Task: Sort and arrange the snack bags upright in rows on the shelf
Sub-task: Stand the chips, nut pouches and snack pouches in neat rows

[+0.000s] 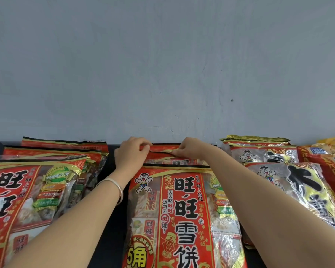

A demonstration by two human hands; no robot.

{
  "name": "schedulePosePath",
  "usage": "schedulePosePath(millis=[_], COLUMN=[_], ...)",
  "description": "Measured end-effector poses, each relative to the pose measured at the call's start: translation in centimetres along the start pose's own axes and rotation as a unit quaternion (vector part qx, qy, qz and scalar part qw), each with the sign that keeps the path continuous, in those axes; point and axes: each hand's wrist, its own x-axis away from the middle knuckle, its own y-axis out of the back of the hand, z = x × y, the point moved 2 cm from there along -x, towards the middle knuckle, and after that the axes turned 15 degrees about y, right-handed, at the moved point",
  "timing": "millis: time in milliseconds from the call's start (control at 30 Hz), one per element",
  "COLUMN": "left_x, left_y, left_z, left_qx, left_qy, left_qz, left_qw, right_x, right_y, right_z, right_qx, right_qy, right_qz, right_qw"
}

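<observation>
Pinching the top seal of the rear red bag (163, 151), mid-frame. The left hand (131, 153) has its fingers curled over the bag's left corner. The right hand (191, 148) pinches the gold strip further right. Hands are apart, both clamped on that one bag.

- Grey wall (162, 64): matte, scuffed, fills the upper half.
- Front red bag (184, 219), lower centre: glossy film with clear windows showing pale crackers. It overlaps the rear bag, so only the rear bag's top band shows.
- Left row (27, 194), lower left: same red bags, overlapped front to back.
- Silver-and-yellow bags (302, 190), right: crinkled foil, stacked the same way.
- Orange bags (329, 161), far right edge: cut off.
- Dark shelf (110, 171): shows in the gaps between rows.
- Thin silver bangle (118, 188) on the left wrist.
</observation>
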Motion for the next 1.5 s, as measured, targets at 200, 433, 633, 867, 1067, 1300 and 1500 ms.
schedulePosePath(millis=[200,433,633,867,1067,1300,1500], left_x=[0.8,0.3,0.3,0.5,1.7,3.8,6.9], left_y=[-2.6,-4.5,-4.8,-5.3,-4.8,-3.1,-1.6], left_z=[-4.9,-6.3,-6.6,-6.4,-6.9,-6.5,-5.5], left_qx=[-0.201,-0.173,-0.127,-0.147,-0.154,-0.140,-0.146], left_qy=[-0.131,-0.071,-0.060,-0.104,-0.132,-0.136,-0.125], left_qz=[0.077,0.056,-0.028,0.003,0.010,-0.006,0.003], left_qw=[0.968,0.981,0.990,0.984,0.979,0.981,0.981], right_x=[0.8,1.5,0.3,0.0,1.8,4.5,7.0], right_y=[0.3,1.0,2.4,-0.6,-0.6,-1.2,-2.8], right_z=[-0.6,-2.2,-2.2,-3.5,-2.7,-1.0,0.7], right_qx=[0.008,-0.022,0.213,0.252,0.247,0.238,0.206], right_qy=[-0.007,-0.003,-0.044,-0.064,-0.035,-0.015,-0.012], right_qz=[0.026,0.002,-0.098,-0.151,-0.195,-0.240,-0.209], right_qw=[1.000,1.000,0.971,0.954,0.948,0.941,0.956])
